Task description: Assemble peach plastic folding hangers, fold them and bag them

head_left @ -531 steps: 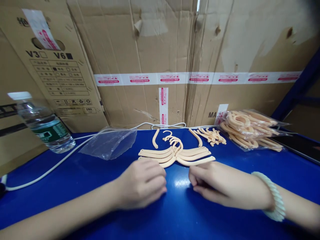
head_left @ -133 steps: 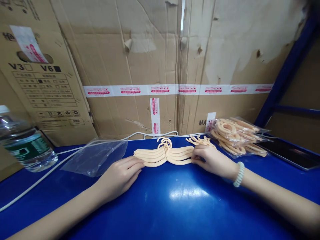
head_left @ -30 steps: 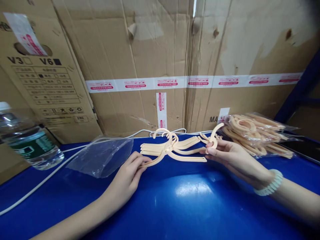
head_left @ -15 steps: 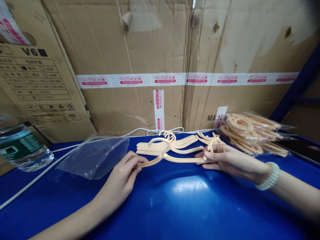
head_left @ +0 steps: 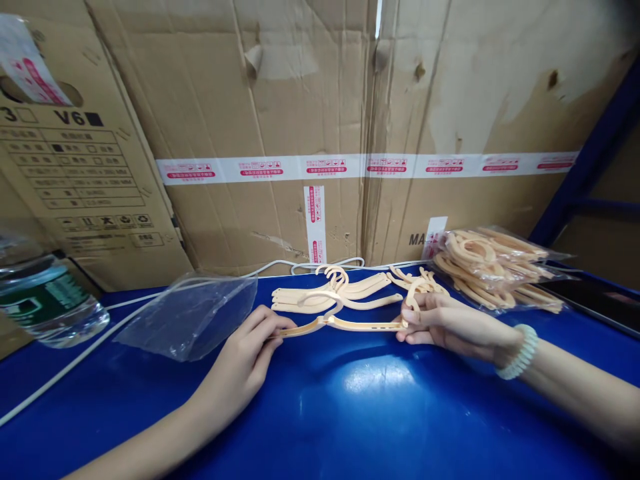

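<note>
A cream plastic clothes hanger point(head_left: 367, 326) is held level above the blue table, its arms spread and its hook curving up in the middle. My left hand point(head_left: 256, 343) pinches the end of its left arm. At the other end, my right hand point(head_left: 440, 321) grips the right arm, with a small curved cream piece point(head_left: 413, 293) between thumb and fingers. Just behind lies a row of similar hangers point(head_left: 367, 287), hooks together. Several loose small cream pieces point(head_left: 425, 279) rest beyond my right hand, which partly hides them.
Clear bags of cream hanger parts point(head_left: 493, 263) are stacked at the back right, beside a dark flat device point(head_left: 595, 303). An empty clear bag point(head_left: 187, 320), a white cable point(head_left: 75, 360) and a water bottle point(head_left: 45, 300) lie left. Cardboard boxes point(head_left: 270, 213) stand behind the table point(head_left: 350, 427).
The held hanger has tipped, so its hook sits lower and the slotted side of its right arm shows. My right hand has shifted slightly left. The view has moved a little.
</note>
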Action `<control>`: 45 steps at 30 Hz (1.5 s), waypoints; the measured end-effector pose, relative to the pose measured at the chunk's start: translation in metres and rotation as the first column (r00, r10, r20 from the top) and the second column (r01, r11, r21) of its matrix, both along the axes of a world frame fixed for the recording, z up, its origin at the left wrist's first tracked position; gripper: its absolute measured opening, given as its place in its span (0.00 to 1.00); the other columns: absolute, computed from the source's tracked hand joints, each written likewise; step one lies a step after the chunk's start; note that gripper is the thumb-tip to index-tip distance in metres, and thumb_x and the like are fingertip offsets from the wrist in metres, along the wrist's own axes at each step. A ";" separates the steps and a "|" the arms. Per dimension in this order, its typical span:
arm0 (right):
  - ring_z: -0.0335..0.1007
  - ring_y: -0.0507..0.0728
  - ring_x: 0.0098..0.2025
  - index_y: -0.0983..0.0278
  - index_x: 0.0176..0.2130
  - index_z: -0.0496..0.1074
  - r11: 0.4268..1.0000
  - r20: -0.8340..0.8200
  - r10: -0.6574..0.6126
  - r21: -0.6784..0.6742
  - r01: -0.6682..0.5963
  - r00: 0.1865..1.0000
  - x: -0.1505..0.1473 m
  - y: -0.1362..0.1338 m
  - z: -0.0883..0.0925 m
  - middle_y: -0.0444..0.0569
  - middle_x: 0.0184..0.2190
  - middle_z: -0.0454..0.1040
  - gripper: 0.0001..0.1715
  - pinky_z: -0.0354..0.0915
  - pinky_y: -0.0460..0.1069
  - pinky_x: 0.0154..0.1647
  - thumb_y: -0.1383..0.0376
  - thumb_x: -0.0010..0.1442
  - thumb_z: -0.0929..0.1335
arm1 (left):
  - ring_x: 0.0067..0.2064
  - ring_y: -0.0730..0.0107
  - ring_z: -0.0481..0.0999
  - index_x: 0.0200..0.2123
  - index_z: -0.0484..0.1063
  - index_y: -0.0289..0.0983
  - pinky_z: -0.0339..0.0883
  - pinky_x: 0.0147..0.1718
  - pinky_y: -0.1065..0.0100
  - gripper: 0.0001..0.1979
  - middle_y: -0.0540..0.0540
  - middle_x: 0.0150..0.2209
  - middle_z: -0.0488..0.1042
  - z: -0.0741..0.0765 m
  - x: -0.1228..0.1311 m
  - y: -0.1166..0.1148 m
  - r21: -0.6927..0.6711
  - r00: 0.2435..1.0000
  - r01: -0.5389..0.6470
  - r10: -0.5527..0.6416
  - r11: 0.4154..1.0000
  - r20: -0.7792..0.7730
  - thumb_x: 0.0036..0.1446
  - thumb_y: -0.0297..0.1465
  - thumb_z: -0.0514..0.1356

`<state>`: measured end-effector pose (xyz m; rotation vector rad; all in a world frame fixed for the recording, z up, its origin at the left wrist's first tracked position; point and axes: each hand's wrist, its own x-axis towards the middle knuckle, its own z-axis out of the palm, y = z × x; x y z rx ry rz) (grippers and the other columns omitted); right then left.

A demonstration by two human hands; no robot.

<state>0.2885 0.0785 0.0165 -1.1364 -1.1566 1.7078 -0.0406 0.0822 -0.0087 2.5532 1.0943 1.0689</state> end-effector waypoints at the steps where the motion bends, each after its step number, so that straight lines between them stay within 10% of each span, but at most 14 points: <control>1: 0.78 0.51 0.32 0.65 0.27 0.67 1.000 0.010 -0.002 0.028 0.002 1.000 -0.001 -0.001 0.000 0.47 0.27 0.77 0.18 0.73 0.43 0.36 0.66 0.46 0.78 | 0.38 0.71 0.73 0.41 0.70 0.40 0.66 0.37 0.72 0.13 0.49 0.38 0.69 0.000 0.000 0.000 0.007 1.000 0.002 -0.002 1.000 0.002 0.64 0.21 0.49; 10: 0.75 0.51 0.24 0.64 0.29 0.65 0.922 0.068 -0.251 0.322 0.217 0.966 -0.005 0.004 -0.019 0.46 0.22 0.76 0.25 0.72 0.45 0.27 0.55 0.45 0.79 | 0.42 0.68 0.73 0.49 0.69 0.42 0.67 0.42 0.69 0.15 0.47 0.41 0.68 -0.003 0.000 -0.001 0.011 1.000 0.026 -0.026 1.000 -0.003 0.66 0.22 0.49; 16: 0.76 0.53 0.29 0.64 0.33 0.67 0.921 -0.039 -0.264 0.286 0.264 0.964 -0.013 -0.004 -0.010 0.45 0.27 0.75 0.24 0.73 0.46 0.32 0.56 0.45 0.79 | 0.40 0.71 0.73 0.48 0.69 0.41 0.69 0.40 0.71 0.12 0.48 0.41 0.68 0.002 0.001 -0.002 0.002 1.000 0.026 -0.026 1.000 -0.001 0.64 0.23 0.53; 23: 0.70 0.50 0.33 0.65 0.34 0.76 0.938 -0.077 -0.088 0.330 0.109 0.993 0.014 0.004 0.019 0.46 0.32 0.73 0.16 0.70 0.44 0.30 0.54 0.56 0.73 | 0.46 0.68 0.73 0.46 0.70 0.39 0.66 0.46 0.69 0.11 0.46 0.44 0.71 0.019 -0.012 0.007 0.061 0.986 0.093 -0.083 0.994 -0.146 0.65 0.23 0.52; 27: 0.71 0.51 0.30 0.64 0.32 0.78 0.935 0.179 -0.027 0.352 -0.038 0.983 0.053 0.013 0.039 0.47 0.29 0.76 0.13 0.69 0.44 0.29 0.57 0.51 0.76 | 0.43 0.69 0.73 0.44 0.70 0.40 0.65 0.43 0.69 0.11 0.47 0.42 0.72 0.035 -0.016 0.008 0.004 0.957 0.146 -0.141 0.989 -0.253 0.64 0.22 0.52; 32: 0.73 0.55 0.31 0.66 0.36 0.80 0.867 0.582 0.093 0.352 -0.353 0.808 0.074 0.013 0.051 0.51 0.32 0.79 0.17 0.70 0.48 0.32 0.56 0.50 0.76 | 0.43 0.67 0.72 0.43 0.69 0.40 0.65 0.43 0.67 0.12 0.47 0.42 0.72 0.028 -0.012 -0.004 -0.017 0.925 0.191 -0.186 0.981 -0.331 0.63 0.21 0.50; 38: 0.72 0.55 0.28 0.67 0.28 0.79 0.771 0.922 0.050 0.209 -0.602 0.383 0.059 0.015 0.034 0.49 0.25 0.78 0.09 0.64 0.46 0.28 0.62 0.51 0.72 | 0.43 0.67 0.73 0.45 0.69 0.41 0.67 0.41 0.67 0.12 0.47 0.42 0.73 0.010 -0.012 -0.016 -0.046 0.929 0.195 -0.199 0.980 -0.313 0.65 0.21 0.50; 45: 0.68 0.54 0.25 0.64 0.26 0.75 0.783 0.956 -0.031 0.206 -0.587 0.293 0.051 0.008 0.031 0.46 0.22 0.73 0.05 0.59 0.47 0.25 0.66 0.52 0.69 | 0.39 0.67 0.74 0.42 0.70 0.39 0.68 0.38 0.68 0.10 0.47 0.38 0.75 0.010 -0.017 -0.012 0.037 0.935 0.223 -0.203 0.974 -0.291 0.66 0.22 0.51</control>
